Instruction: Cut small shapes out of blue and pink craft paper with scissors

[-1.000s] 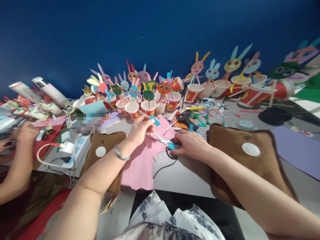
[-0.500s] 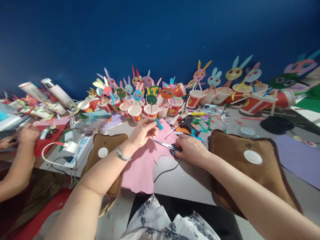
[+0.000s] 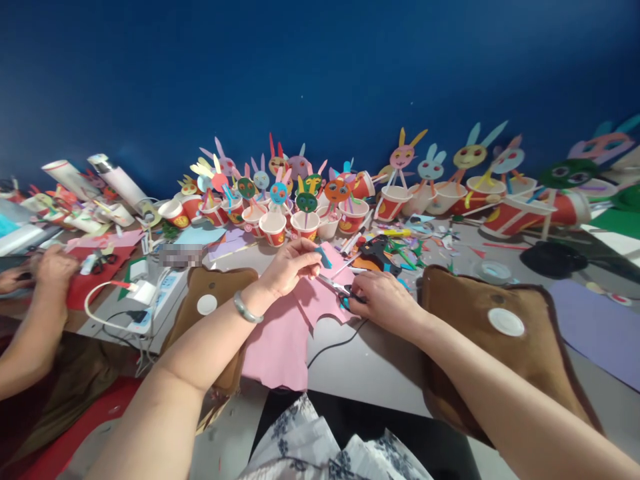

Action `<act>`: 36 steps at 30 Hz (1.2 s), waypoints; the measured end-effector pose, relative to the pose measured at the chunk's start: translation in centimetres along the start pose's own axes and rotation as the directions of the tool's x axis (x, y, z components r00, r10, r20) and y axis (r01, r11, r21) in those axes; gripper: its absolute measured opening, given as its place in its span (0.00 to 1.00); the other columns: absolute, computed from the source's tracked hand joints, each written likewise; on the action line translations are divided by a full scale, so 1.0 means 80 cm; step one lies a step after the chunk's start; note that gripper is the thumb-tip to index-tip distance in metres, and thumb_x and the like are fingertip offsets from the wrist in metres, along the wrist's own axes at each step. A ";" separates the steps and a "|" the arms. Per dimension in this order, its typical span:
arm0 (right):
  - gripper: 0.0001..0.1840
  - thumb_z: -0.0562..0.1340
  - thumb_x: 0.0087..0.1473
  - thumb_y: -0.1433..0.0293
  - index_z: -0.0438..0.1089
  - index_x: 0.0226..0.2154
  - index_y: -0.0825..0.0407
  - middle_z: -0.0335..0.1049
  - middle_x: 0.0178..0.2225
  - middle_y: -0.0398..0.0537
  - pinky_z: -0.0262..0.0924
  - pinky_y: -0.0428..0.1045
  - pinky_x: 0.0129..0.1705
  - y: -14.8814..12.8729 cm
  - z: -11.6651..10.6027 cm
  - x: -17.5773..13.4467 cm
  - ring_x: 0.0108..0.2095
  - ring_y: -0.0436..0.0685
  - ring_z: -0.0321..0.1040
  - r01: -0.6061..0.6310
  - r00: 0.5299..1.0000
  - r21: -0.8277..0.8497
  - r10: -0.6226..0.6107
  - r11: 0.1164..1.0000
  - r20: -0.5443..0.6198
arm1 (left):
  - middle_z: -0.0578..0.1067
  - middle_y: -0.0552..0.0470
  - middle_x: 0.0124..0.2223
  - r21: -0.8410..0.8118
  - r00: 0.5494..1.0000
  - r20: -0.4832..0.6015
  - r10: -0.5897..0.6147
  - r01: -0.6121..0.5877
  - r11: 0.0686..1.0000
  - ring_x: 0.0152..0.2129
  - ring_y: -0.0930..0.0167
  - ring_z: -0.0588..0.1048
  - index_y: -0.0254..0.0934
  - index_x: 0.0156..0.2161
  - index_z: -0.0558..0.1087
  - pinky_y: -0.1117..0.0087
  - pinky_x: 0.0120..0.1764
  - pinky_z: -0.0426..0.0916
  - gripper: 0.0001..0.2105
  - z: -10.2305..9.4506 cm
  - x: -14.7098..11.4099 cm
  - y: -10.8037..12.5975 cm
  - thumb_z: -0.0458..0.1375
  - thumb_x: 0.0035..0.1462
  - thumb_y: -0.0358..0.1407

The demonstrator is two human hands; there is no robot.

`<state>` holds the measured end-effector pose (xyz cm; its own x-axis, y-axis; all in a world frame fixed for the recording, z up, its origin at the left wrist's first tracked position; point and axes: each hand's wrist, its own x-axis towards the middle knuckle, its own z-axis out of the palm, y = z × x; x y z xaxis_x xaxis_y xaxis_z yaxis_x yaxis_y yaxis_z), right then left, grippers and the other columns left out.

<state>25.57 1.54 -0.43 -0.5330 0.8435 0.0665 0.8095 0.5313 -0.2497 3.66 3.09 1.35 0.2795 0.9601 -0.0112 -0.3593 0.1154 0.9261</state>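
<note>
My left hand (image 3: pixel 293 268) pinches a small piece of blue paper (image 3: pixel 325 257) between thumb and fingers. Wrapped round the dark handles of a pair of scissors (image 3: pixel 334 285) is my right hand (image 3: pixel 379 293). The scissor blades point left, close to my left fingertips and just below the blue paper; whether they touch it I cannot tell. Under both hands lies pink paper (image 3: pixel 277 347) with curved cut edges. Beyond the right hand rests a black and orange glue gun (image 3: pixel 376 252) among coloured scraps.
Paper cups (image 3: pixel 273 229) with rabbit-faced figures line the back by the blue wall. Brown cushion-like pouches (image 3: pixel 465 340) flank my arms. A power strip (image 3: pixel 163 300) with cables lies left, near another person's hand (image 3: pixel 56 270). A black cord (image 3: pixel 335 345) crosses the table.
The scissors have come nearer the blue paper, and their blades look closer together. The blue paper has tilted in my left fingers. The view has shifted slightly.
</note>
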 end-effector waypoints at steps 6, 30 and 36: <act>0.12 0.62 0.50 0.59 0.69 0.29 0.51 0.70 0.26 0.46 0.60 0.49 0.30 0.008 -0.001 0.010 0.27 0.54 0.66 -0.189 0.915 0.698 0.382 0.691 -0.131 | 0.74 0.56 0.24 0.011 1.000 -0.006 -0.010 0.010 1.000 0.18 0.77 0.71 0.34 0.32 0.71 0.76 0.21 0.63 0.15 -0.002 0.000 -0.006 0.70 0.42 0.37; 0.27 0.78 0.31 0.59 0.61 0.23 0.50 0.68 0.24 0.39 0.62 0.46 0.25 -0.018 0.028 0.009 0.23 0.49 0.63 0.045 0.903 0.980 0.411 0.196 -0.123 | 0.72 0.55 0.21 0.262 0.998 0.063 0.023 -0.039 0.964 0.18 0.77 0.70 0.33 0.28 0.71 0.75 0.23 0.64 0.16 0.011 -0.003 -0.035 0.70 0.45 0.42; 0.27 0.78 0.30 0.60 0.61 0.22 0.50 0.65 0.22 0.37 0.59 0.45 0.24 -0.018 0.026 0.010 0.22 0.48 0.60 0.030 0.907 0.984 0.410 0.177 -0.101 | 0.72 0.55 0.22 0.305 0.996 0.083 -0.040 0.013 0.952 0.18 0.76 0.71 0.33 0.30 0.71 0.76 0.23 0.63 0.17 0.009 -0.003 -0.040 0.69 0.46 0.45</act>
<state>23.49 1.28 -2.03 -0.1268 0.9904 0.0555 -0.1146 0.0409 -0.9926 5.37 2.35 -1.35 0.3661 0.9304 -0.0168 -0.0670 0.0444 0.9968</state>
